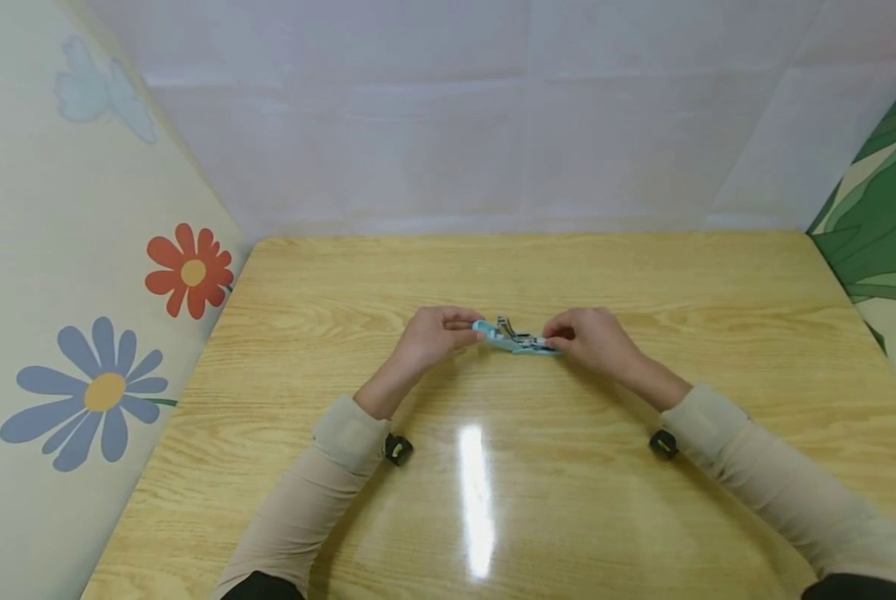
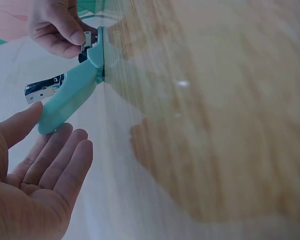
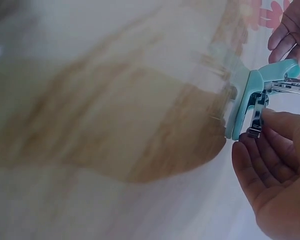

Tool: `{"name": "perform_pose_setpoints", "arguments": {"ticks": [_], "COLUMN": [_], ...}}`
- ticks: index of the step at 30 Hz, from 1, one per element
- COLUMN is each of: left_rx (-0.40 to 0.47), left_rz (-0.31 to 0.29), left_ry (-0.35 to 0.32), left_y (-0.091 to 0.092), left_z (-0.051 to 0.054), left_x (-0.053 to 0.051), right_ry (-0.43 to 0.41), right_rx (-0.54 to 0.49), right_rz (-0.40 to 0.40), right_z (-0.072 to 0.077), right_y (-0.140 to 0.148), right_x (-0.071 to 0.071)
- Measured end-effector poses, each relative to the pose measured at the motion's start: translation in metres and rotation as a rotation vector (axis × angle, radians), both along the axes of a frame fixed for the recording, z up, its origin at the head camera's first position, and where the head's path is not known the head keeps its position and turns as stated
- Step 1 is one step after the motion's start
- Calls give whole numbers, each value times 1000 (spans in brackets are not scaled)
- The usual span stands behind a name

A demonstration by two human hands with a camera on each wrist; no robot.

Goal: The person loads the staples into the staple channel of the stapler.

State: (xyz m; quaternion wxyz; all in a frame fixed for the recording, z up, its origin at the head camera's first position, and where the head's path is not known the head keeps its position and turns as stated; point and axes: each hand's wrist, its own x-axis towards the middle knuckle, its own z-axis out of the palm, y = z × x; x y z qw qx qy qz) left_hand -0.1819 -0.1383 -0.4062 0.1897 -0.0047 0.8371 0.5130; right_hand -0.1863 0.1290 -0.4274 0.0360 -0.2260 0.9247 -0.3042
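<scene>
One turquoise stapler (image 2: 72, 92), splayed, base on one wooden worktop (image 1: 605, 517), between two hands. Left hand (image 1: 427, 337): fingers and thumb pinch its raised end. Right hand (image 1: 596, 337): fingers and thumb pinch its metal part. Two flowers, one red (image 1: 193, 272), one blue (image 1: 106, 392), on left wall (image 1: 27, 250).

Two long beige fabric sleeves (image 1: 297, 504), broad cuffs; black material (image 1: 263, 587) at upper ends; two small black wrist cameras (image 1: 398, 451).

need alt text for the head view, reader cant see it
A person's left hand and right hand hold opposite ends of an opened-out light-blue stapler at a wood-grain table. A red flower and blue flower decorate the left wall.
</scene>
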Motion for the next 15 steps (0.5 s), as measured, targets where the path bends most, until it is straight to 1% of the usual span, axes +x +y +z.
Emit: {"name": "perform_pose_setpoints", "arguments": {"ticks": [10,15], "left_rx": [18,15], "left_rz": [1,-7], "left_ry": [-1,-3], "left_y": [0,-1], "left_z": [1,2], "left_x": [0,1], "right_ry": [-7,-33], "right_rx": [3,2], "right_rz": [-17,-28], "right_z": [-4,-4], "right_y": [10,16], "right_x": [0,1]}}
